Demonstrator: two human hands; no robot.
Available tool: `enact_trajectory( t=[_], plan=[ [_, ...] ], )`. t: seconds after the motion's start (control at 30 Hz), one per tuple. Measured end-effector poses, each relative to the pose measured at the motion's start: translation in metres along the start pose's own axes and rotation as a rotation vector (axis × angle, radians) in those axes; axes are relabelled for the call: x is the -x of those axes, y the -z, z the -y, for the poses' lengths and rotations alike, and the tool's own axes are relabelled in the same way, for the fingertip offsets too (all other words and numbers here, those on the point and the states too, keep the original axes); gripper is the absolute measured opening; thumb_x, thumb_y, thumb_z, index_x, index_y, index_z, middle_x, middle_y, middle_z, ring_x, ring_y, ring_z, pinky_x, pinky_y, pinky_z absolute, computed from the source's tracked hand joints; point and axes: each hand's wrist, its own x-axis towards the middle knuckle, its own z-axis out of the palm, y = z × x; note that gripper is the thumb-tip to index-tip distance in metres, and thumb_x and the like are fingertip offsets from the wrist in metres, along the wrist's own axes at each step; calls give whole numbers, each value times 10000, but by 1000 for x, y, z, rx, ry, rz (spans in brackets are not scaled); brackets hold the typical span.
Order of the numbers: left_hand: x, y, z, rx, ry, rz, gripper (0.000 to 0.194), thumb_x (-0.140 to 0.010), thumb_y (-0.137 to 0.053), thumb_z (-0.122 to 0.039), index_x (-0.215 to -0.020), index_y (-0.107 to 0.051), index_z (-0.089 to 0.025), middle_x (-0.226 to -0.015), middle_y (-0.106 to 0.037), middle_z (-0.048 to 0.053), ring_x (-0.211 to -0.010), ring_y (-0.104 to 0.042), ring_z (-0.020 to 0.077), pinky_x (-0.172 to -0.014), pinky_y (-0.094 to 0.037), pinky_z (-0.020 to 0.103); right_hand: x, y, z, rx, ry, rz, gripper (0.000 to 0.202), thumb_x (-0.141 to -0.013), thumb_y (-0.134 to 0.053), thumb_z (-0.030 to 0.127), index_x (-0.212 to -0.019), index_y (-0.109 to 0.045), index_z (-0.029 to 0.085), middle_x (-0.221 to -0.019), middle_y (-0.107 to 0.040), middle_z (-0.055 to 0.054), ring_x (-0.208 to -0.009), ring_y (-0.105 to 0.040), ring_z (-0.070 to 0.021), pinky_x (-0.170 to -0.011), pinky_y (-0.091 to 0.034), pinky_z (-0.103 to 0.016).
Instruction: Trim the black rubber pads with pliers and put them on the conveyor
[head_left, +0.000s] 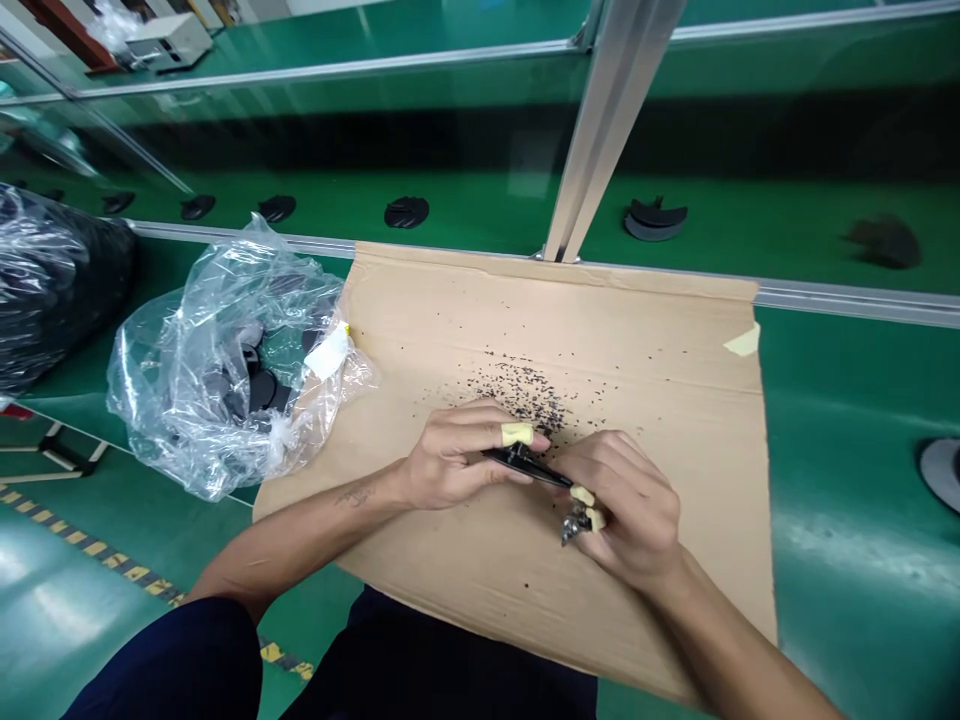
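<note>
A flat black plastic part point(529, 463) is pinched between the fingers and thumb of my left hand point(454, 455). Yellowish tape wraps one finger of that hand. My right hand point(626, 500) is closed around a small shiny metal tool point(576, 522), whose kind I cannot make out; its fingers, taped as well, meet the right end of the black part. Small black scraps point(525, 395) lie scattered over the cardboard sheet point(465, 570), thickest just beyond my hands.
To the left, a clear plastic bag point(187, 370) holds black parts, with a dark bag point(52, 290) beyond. Behind a metal rail and upright post point(600, 140), black pieces point(406, 212) sit in a row on a green surface. A round grey-black piece point(943, 475) lies far right.
</note>
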Motion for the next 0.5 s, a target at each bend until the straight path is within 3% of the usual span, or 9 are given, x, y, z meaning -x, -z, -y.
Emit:
enact_trajectory(
  t=[0.17, 0.33, 0.43, 0.5],
  plan=[
    [-1, 3, -3, -21, -21, -26, 169, -850, -781, -289, -992, -767, -198, -825, -774, 46, -723, -690, 139, -666, -567, 274, 0, -2, 0, -12, 5, 8, 209, -859, -597, 99, -1025, -601, 226, -776, -663, -49, -698, -621, -193, -636, -478, -369],
    [-1, 3, 0, 2, -1, 13, 202, -909, -715, -273, -1093, -750, -198, -890, -776, 67, -785, -697, 146, -711, -575, 287, -2, -3, 2, -35, -24, 3, 220, -840, -636, 82, -1002, -605, 227, -762, -667, -38, -669, -625, -188, -629, -475, -358],
    [-1, 3, 0, 47, 39, 26, 320, -920, -685, -409, -1166, -725, -209, -923, -773, 77, -858, -705, 173, -784, -586, 325, -4, -2, 3, -75, -67, -28, 177, -849, -641, 93, -958, -614, 230, -753, -661, -30, -653, -625, -178, -625, -484, -348],
    [0, 3, -1, 132, 113, 76, 460, -958, -564, -541, -1235, -689, -196, -985, -769, 101, -944, -710, 198, -862, -586, 365, -5, -1, 4, -115, -96, -61, 171, -851, -643, 89, -950, -616, 226, -762, -654, -32, -658, -621, -173, -623, -494, -341]
  ],
)
